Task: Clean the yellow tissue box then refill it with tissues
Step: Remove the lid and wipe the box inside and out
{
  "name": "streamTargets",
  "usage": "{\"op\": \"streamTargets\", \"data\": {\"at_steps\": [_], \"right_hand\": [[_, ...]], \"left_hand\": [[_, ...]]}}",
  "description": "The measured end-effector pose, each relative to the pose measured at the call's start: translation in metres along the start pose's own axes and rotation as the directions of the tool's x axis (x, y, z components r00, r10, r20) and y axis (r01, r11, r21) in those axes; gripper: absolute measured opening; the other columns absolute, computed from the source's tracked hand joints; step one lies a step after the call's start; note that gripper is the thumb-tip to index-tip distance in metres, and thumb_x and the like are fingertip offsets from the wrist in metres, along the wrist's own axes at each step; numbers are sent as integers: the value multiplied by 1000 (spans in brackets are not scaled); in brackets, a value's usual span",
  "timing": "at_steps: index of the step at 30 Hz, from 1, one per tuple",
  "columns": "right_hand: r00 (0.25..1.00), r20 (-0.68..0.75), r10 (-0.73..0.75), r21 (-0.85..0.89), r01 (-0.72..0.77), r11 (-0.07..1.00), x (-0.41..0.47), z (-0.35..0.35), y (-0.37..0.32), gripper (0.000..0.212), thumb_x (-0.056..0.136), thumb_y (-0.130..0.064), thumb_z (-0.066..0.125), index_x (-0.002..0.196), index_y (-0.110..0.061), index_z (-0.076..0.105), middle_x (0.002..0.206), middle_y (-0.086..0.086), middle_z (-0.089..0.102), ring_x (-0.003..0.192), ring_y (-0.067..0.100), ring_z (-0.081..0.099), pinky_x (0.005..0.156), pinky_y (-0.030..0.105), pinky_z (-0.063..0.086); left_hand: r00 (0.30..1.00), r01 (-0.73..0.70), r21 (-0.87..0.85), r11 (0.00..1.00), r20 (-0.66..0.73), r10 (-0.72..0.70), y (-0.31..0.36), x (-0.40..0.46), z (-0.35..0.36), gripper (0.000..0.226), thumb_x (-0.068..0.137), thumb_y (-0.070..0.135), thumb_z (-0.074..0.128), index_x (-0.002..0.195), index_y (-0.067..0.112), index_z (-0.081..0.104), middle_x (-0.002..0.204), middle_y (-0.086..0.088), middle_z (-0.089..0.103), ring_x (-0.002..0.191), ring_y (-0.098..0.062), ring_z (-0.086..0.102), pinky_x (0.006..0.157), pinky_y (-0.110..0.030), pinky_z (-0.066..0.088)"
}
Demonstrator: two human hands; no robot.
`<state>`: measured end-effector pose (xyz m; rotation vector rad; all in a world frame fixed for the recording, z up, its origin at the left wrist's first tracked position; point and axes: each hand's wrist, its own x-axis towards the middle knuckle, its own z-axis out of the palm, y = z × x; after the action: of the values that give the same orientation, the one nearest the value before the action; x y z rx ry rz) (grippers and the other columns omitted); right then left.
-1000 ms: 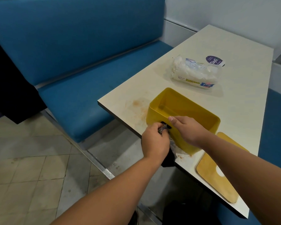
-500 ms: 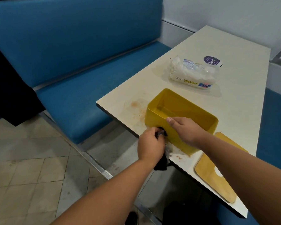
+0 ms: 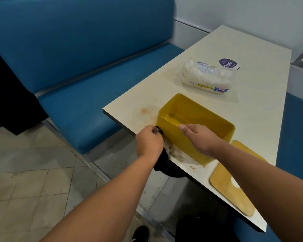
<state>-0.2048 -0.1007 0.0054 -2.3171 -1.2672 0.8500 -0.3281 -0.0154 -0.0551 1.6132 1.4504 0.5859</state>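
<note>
Yellow tissue box (image 3: 196, 130) is being steadied at the worktop's (image 3: 252, 119) near left corner by the right hand (image 3: 198, 138), curled over its near rim, while a dark cloth (image 3: 162, 158) is being gripped against its outer wall by the left hand (image 3: 148, 143). Judged light, rigid and smooth plastic, it is best being held by the rim.

Left hand (image 3: 148, 144) covers most of the dark cloth (image 3: 162, 163) at the yellow tissue box's (image 3: 196, 126) 9 o'clock wall; grip unclear. Right hand (image 3: 198, 137) masks the near rim, fingers unseen. Both forearms cut off at btm edge. Small print on tissue pack (image 3: 207, 76) unreadable.
</note>
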Motion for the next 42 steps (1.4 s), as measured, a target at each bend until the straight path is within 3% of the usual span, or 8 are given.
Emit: {"op": "streamTargets", "data": {"at_steps": [6,13,19,25,30,34,38,42], "right_hand": [[1000,-3,-3,29,3,1000,0,0,2,55,102,-47,33,144,-15,45,148,5,46,137,23,40,98,27,29],[1000,1,-1,28,1,1000,0,0,0,54,102,-47,33,144,-14,45,148,6,45,137,24,39,105,32,30],[1000,0,-5,37,5,999,-1,0,0,55,101,-48,33,143,-15,46,148,6,46,136,24,40,102,31,31],[1000,15,7,43,-8,999,-5,-1,-4,54,102,-48,34,142,-14,47,147,7,47,135,25,41,104,33,32],[995,-61,-77,-215,63,975,-6,-17,0,51,98,-56,39,128,-21,59,130,4,60,122,24,50,97,38,41],[924,-368,-106,-454,-79,888,-5,-32,20,92,75,-84,29,145,-25,41,154,3,34,144,27,20,116,45,15],[961,-263,86,-380,-185,907,0,-33,37,138,47,-103,15,155,-17,13,162,10,10,149,30,4,119,52,5],[970,-219,107,-426,-194,883,3,-30,40,148,38,-105,11,156,-16,-1,163,10,1,149,29,-2,119,51,0]], "left_hand": [[980,-99,100,990,182,80,-2,-38,21,12,91,25,56,93,23,67,87,3,67,73,-18,56,63,-27,44],[999,47,-47,998,-18,-48,-1,-1,4,16,97,23,51,93,22,67,82,6,60,76,-16,58,63,-27,45],[993,-32,-11,999,118,33,-4,-21,13,17,93,22,56,96,24,72,89,3,69,78,-17,62,68,-26,49],[1000,3,-121,993,11,-2,-1,-2,-4,14,96,23,55,98,23,69,83,8,59,68,-2,48,54,-15,35],[995,11,-167,986,98,5,-2,-10,-7,11,90,28,60,80,34,62,78,11,63,76,-9,58,65,-29,50],[988,39,-225,974,156,-4,0,-17,-9,10,89,25,59,87,34,63,81,9,64,77,-10,59,64,-29,50],[975,67,-277,959,221,-4,-3,-24,-5,12,92,26,59,100,35,60,89,10,64,83,-10,59,76,-35,53],[978,63,-291,955,210,-1,-3,-32,4,5,93,27,58,96,26,62,87,6,65,83,-15,62,77,-37,54]]}}
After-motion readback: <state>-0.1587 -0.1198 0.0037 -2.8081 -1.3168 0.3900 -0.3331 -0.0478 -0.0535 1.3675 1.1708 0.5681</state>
